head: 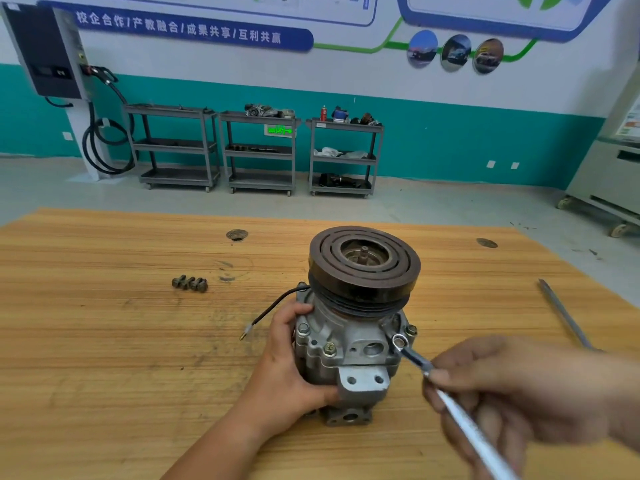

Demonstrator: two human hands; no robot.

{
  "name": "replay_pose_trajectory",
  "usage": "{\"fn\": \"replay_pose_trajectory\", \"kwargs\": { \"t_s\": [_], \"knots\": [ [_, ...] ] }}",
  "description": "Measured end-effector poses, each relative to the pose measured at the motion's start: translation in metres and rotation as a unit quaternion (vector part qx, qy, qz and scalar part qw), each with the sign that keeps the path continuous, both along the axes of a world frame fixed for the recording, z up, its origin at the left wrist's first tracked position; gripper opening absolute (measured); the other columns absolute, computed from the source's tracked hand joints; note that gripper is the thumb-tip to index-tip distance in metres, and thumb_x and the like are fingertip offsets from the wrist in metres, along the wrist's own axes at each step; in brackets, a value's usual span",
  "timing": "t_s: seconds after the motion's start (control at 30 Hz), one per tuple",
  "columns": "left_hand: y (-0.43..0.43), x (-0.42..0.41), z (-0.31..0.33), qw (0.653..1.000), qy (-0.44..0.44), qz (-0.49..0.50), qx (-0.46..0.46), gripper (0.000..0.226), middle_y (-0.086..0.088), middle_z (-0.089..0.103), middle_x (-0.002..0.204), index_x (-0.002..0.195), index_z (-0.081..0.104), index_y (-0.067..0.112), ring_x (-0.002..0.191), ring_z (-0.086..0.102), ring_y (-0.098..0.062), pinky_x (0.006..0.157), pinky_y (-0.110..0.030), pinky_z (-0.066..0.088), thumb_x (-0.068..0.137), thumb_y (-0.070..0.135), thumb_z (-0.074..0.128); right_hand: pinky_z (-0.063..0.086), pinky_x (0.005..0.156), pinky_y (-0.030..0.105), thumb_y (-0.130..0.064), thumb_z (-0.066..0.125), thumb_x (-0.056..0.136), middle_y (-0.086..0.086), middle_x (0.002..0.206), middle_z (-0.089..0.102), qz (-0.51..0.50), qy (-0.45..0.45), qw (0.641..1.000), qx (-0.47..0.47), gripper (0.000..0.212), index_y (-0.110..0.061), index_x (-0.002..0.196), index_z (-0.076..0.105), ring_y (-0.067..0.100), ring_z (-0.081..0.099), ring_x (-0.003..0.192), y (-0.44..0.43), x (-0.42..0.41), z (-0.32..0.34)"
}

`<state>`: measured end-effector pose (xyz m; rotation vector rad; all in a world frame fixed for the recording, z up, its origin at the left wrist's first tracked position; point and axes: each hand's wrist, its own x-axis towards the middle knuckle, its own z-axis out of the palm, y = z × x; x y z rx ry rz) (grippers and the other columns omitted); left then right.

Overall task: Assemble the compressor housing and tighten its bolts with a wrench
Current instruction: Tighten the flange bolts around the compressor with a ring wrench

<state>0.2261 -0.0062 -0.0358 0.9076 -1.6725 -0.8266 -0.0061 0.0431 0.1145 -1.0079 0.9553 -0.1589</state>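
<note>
compressor (356,327) stood upright mid-table, left hand (291,368) covered its left flank, right hand (526,386) and wrench (410,356) crowded its right, loose bolts (189,283) lay well left, bare tabletop (104,341) lay open between

The grey cast compressor (349,344) stands upright, its dark grooved pulley (363,265) on top. Fitted bolts (329,348) ring its flange. A silver wrench (412,356) meets the compressor's right side, its handle slanting away down-right. A few loose bolts (189,283) lie huddled well left of the compressor.
</note>
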Motion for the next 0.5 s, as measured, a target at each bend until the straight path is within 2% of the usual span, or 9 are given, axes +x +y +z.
{"fn": "replay_pose_trajectory", "kwargs": {
  "t_s": [0.07, 0.17, 0.3, 0.37, 0.43, 0.5],
  "knots": [
    [0.001, -0.002, 0.001, 1.0, -0.004, 0.007, -0.002, 0.104, 0.006, 0.043, 0.133, 0.112, 0.028, 0.066, 0.112, 0.054, 0.004, 0.088, -0.006, 0.04, 0.047, 0.02, 0.095, 0.053, 0.041, 0.027, -0.028, 0.067, 0.082, 0.021, 0.066, 0.066, -0.124, -0.098, 0.987, 0.031, 0.025, -0.008, 0.067, 0.072, 0.028, 0.068, 0.054, 0.019, 0.022, -0.014],
    [0.002, -0.004, 0.003, 1.0, 0.0, 0.03, -0.005, 0.097, 0.007, 0.043, 0.13, 0.111, 0.028, 0.068, 0.111, 0.054, 0.003, 0.088, -0.008, 0.042, 0.044, 0.033, 0.089, 0.049, 0.032, 0.03, -0.017, 0.058, 0.067, 0.026, 0.064, 0.066, -0.29, -0.208, 0.933, 0.038, 0.024, 0.001, 0.059, 0.072, 0.035, 0.067, 0.051, 0.033, 0.06, -0.025],
    [0.001, -0.005, 0.005, 1.0, -0.01, 0.019, 0.006, 0.088, 0.004, 0.048, 0.13, 0.117, 0.025, 0.064, 0.111, 0.056, 0.001, 0.09, -0.01, 0.042, 0.051, 0.048, 0.081, 0.048, 0.031, 0.031, -0.011, 0.056, 0.065, 0.028, 0.07, 0.067, -0.375, -0.336, 0.863, 0.039, 0.024, 0.008, 0.063, 0.072, 0.034, 0.068, 0.052, 0.038, 0.086, -0.035],
    [0.0, -0.004, 0.005, 1.0, -0.003, 0.022, 0.011, 0.092, 0.005, 0.051, 0.129, 0.115, 0.027, 0.066, 0.111, 0.057, 0.0, 0.09, -0.012, 0.044, 0.05, 0.041, 0.086, 0.05, 0.033, 0.033, -0.009, 0.059, 0.063, 0.027, 0.072, 0.069, -0.383, -0.339, 0.858, 0.038, 0.022, 0.007, 0.068, 0.073, 0.031, 0.068, 0.053, 0.041, 0.082, -0.038],
    [-0.003, -0.003, 0.003, 1.0, -0.017, 0.026, -0.001, 0.098, 0.004, 0.048, 0.133, 0.117, 0.026, 0.067, 0.114, 0.055, 0.001, 0.092, -0.012, 0.043, 0.053, 0.027, 0.089, 0.053, 0.038, 0.035, -0.012, 0.057, 0.064, 0.019, 0.07, 0.069, -0.364, -0.299, 0.882, 0.02, 0.025, 0.003, 0.074, 0.075, 0.025, 0.067, 0.049, 0.045, 0.069, -0.042],
    [-0.006, -0.002, 0.001, 0.999, -0.027, 0.02, -0.004, 0.103, 0.007, 0.044, 0.137, 0.119, 0.025, 0.068, 0.117, 0.052, 0.003, 0.093, -0.009, 0.042, 0.057, 0.019, 0.092, 0.05, 0.037, 0.031, -0.014, 0.054, 0.068, 0.011, 0.061, 0.063, -0.344, -0.254, 0.904, 0.007, 0.029, 0.0, 0.081, 0.076, 0.018, 0.059, 0.043, 0.046, 0.052, -0.045]
  ]
}}
